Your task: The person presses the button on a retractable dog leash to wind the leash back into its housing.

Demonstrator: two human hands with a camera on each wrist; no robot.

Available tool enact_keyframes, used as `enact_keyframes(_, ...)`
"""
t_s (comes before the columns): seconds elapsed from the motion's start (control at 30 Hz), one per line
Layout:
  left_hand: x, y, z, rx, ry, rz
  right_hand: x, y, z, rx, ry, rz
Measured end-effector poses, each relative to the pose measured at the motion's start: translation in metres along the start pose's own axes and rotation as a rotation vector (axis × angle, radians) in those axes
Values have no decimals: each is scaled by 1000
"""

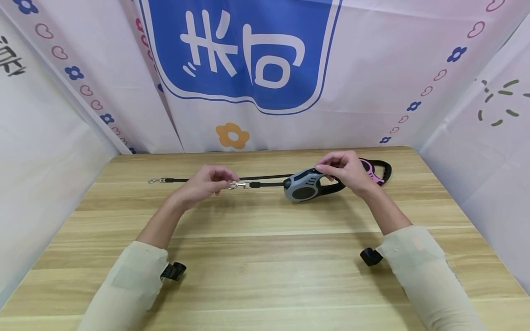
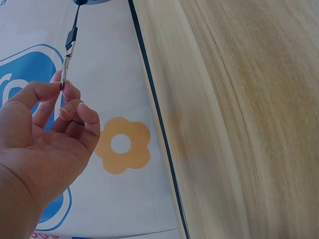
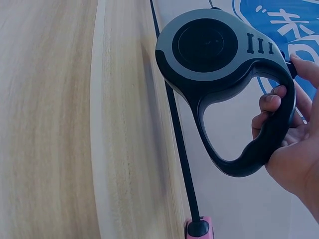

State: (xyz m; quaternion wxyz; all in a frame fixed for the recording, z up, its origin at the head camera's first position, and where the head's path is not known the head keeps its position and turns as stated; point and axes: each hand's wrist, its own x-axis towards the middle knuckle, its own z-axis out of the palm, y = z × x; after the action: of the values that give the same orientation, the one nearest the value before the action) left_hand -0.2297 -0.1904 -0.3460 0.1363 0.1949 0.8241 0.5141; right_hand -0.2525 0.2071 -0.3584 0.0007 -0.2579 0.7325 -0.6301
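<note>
A grey and black retractable dog leash (image 1: pixel 304 186) is held above the table by my right hand (image 1: pixel 345 171). In the right wrist view its black loop handle (image 3: pixel 279 134) lies in the curled fingers, with the thumb at the button by the top of the handle. My left hand (image 1: pixel 207 184) pinches the metal snap hook (image 1: pixel 240 185) of this leash between thumb and fingertips. A short stretch of black strap (image 1: pixel 271 185) runs taut from hook to casing. In the left wrist view the hook (image 2: pixel 65 69) points up from the pinch.
A second leash, pink and black (image 1: pixel 378 171), lies behind my right hand, partly hidden. Its black strap (image 1: pixel 265 177) stretches left across the wooden table (image 1: pixel 265 266) to a metal hook (image 1: pixel 156 180). Printed white cloth (image 1: pixel 364 69) hangs at the back and sides.
</note>
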Motion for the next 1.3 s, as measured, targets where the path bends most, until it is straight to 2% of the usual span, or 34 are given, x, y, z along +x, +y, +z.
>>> enact_keyframes(0.33, 2, -1, 1, 9, -11, 4, 1, 1, 3, 15, -8, -12)
enact_keyframes(0.57, 2, 1, 2, -5, -17, -7, 2, 1, 6, 13, -7, -17)
enact_keyframes(1.3, 7, 2, 11, -48, -46, 13, 6, -2, 14, -16, -16, -15)
